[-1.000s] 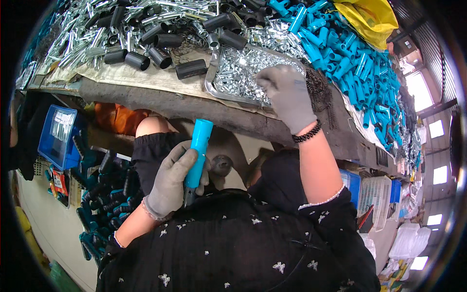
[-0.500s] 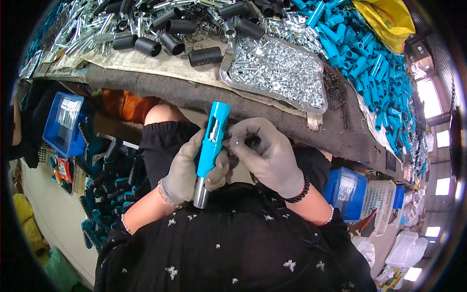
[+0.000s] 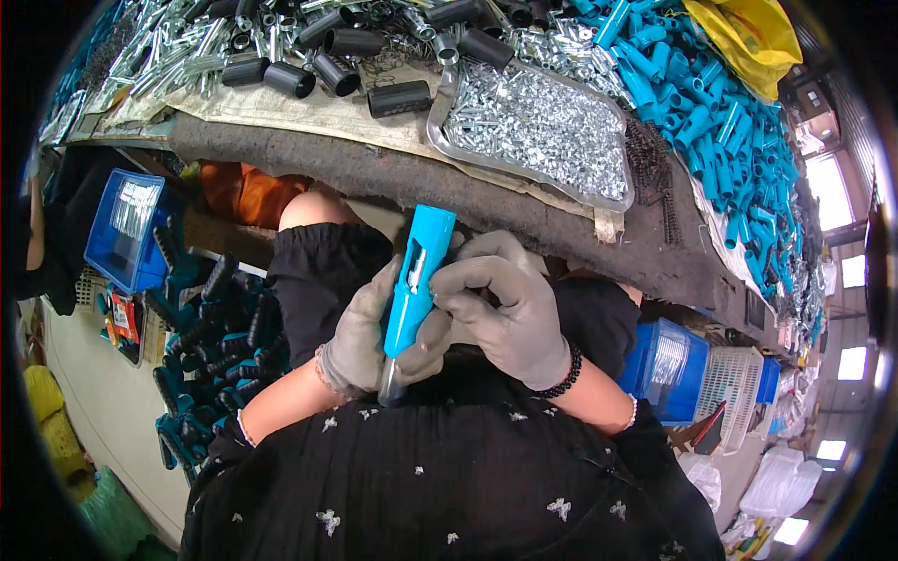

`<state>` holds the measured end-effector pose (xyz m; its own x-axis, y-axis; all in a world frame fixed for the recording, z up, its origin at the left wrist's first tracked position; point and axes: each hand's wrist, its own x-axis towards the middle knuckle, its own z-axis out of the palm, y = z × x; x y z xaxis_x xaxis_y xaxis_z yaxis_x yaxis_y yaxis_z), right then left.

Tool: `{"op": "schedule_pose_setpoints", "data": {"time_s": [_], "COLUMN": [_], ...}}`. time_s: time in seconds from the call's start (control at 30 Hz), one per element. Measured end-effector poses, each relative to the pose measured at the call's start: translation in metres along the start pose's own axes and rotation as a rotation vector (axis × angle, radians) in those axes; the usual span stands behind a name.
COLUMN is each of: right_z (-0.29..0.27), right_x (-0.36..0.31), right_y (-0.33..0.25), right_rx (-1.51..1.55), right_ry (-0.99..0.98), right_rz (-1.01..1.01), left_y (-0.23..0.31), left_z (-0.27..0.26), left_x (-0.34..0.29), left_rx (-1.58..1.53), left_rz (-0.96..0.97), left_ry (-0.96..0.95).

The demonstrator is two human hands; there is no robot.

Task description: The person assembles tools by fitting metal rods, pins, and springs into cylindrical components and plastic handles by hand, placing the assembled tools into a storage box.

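My left hand (image 3: 360, 327), in a grey glove, is closed round a turquoise tube-shaped tool housing (image 3: 409, 309) held above my lap. The housing stands slightly tilted, wide end away from me, with a silvery metal part showing in its long side slot. From its lower end sticks a metal tube (image 3: 391, 381), its tip close to my black shirt. My right hand (image 3: 510, 313), gloved too, has thumb and fingers curled together in a pinch at the housing's right side, by the slot. Whatever lies between those fingertips is hidden.
The bench (image 3: 309, 154) ahead carries a metal tray (image 3: 622, 192) of small silvery parts, several black sleeves (image 3: 399, 98) and a heap of turquoise housings (image 3: 720, 150). Dark springs (image 3: 669, 201) lie beside the tray. Blue bins (image 3: 122, 229) and black-and-turquoise handles (image 3: 220, 327) sit lower down.
The housing has turned about its length and shifted slightly right, so its slot shows differently. My right fingers have moved a little down and closer against it.
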<state>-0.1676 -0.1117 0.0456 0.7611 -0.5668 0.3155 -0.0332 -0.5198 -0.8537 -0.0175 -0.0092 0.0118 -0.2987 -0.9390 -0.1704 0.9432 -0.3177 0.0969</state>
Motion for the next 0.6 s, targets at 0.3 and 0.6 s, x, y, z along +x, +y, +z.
{"op": "schedule_pose_setpoints", "data": {"time_s": [0.3, 0.6], "right_z": [0.008, 0.049], "right_x": [-0.003, 0.004], "right_y": [0.007, 0.039], "right_rx": [0.843, 0.535], "right_ry": [-0.002, -0.411], "right_rz": [0.482, 0.267], "left_y": [0.005, 0.019], "left_z": [-0.004, 0.006], "left_x": [-0.008, -0.011], "left_rx": [0.558, 0.557], "left_rz": [0.111, 0.683], "left_ry": [-0.109, 0.225]}}
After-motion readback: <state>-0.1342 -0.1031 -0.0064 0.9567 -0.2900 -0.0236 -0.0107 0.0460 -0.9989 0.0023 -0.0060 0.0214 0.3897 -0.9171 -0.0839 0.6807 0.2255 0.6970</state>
